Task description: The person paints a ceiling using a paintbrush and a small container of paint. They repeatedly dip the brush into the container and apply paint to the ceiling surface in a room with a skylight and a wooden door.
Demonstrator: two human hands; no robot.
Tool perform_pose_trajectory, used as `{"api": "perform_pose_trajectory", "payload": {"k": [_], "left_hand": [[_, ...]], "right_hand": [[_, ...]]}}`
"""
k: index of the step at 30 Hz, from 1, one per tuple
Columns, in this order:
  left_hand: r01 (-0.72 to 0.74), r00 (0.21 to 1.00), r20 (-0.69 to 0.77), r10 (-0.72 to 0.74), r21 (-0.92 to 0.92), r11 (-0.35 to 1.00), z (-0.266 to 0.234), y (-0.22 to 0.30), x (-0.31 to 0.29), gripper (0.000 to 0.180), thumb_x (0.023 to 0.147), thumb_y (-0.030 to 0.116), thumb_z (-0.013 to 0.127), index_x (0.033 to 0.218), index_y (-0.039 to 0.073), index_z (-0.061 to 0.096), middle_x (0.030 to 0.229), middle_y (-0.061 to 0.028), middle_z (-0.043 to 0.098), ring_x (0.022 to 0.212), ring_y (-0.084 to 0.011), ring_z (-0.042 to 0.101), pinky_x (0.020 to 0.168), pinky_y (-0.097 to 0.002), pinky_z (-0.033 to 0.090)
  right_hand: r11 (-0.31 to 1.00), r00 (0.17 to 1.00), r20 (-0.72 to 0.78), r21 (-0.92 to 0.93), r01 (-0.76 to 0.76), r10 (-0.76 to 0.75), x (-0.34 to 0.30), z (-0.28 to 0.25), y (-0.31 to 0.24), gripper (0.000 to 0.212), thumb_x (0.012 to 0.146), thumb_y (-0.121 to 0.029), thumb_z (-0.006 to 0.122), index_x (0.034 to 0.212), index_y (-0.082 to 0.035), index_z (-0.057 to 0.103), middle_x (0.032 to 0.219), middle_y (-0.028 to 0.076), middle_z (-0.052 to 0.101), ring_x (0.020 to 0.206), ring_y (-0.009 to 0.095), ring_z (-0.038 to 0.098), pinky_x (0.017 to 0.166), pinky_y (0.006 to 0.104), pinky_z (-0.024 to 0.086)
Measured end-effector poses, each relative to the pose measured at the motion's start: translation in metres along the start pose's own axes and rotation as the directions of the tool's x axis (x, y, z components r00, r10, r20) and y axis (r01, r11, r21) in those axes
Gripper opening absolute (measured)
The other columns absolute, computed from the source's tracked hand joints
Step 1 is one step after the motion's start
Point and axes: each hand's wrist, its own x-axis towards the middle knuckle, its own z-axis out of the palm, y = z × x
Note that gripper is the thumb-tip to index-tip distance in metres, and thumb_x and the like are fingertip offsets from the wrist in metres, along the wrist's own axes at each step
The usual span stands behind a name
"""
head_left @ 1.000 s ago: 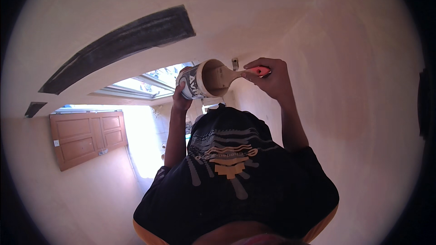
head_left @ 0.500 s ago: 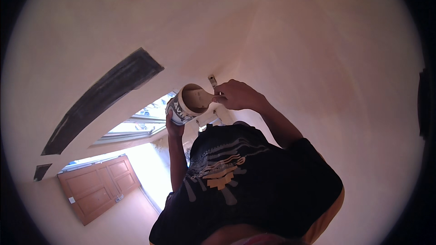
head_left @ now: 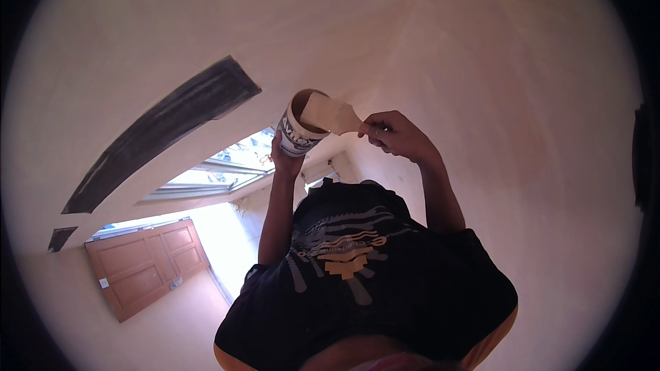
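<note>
My left hand (head_left: 287, 156) is wrapped round the side of a small round paint bucket (head_left: 297, 139), white and grey with dark print. The bucket is tilted, with its open mouth turned up and to the right. Closed fingers of my right hand (head_left: 399, 135) grip the narrow handle end of a wide flat paintbrush (head_left: 335, 115), which is coated pale cream. The brush's broad end lies in the mouth of the bucket, over its rim, and hides part of the inside. How much paint the bucket holds cannot be seen.
A pale plastered wall (head_left: 495, 82) surrounds my hands. At left runs a long dark strip (head_left: 165, 127), with a short dark piece (head_left: 62, 238) below it. A bright window (head_left: 227, 165) lies behind my left arm. A brown panelled door (head_left: 148, 264) stands at lower left.
Both hands have moved up and to the right with the bucket and the brush. The brush has come partly out of the bucket, so more of its broad end shows.
</note>
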Motion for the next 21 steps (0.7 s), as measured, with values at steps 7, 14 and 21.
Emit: {"api": "perform_pose_trajectory", "payload": {"k": [7,14,21], "left_hand": [[-0.06,0.998,0.023,0.059,0.061,0.996,0.034,-0.009,0.004,0.045,0.1,0.034,0.044,0.135,0.006,0.046,0.138,-0.0186,0.047,0.123,-0.0312,0.055,0.094,-0.0452,0.054],[0.028,0.988,0.145,-0.046,0.124,0.992,-0.006,-0.004,0.017,0.07,0.089,0.043,0.057,0.146,0.007,0.037,0.141,-0.014,0.049,0.129,-0.0281,0.049,0.109,-0.0457,0.039],[0.008,0.99,0.125,-0.063,0.397,0.918,0.011,0.011,0.004,0.072,0.086,0.041,0.064,0.142,0.003,0.038,0.134,-0.0177,0.051,0.125,-0.0303,0.053,0.105,-0.0434,0.047]], "right_hand": [[0.99,0.998,0.001,0.128,-0.058,0.058,-0.003,-0.003,0.013,0.023,0.097,-0.02,0.058,0.093,0.001,0.067,0.061,-0.004,0.046,0.049,0.004,0.036,0.043,0.0222,0.027],[0.934,0.998,-0.053,-0.356,0.001,-0.021,0.003,-0.006,0.006,0.025,0.093,-0.024,0.063,0.091,0.0,0.072,0.062,0.006,0.058,0.051,0.013,0.051,0.052,0.0304,0.041],[0.66,0.993,-0.061,-0.751,0.02,-0.099,0.016,0.014,0.005,0.027,0.089,-0.027,0.065,0.089,-0.002,0.073,0.078,0.019,0.068,0.077,0.032,0.068,0.073,0.0434,0.054]]}}
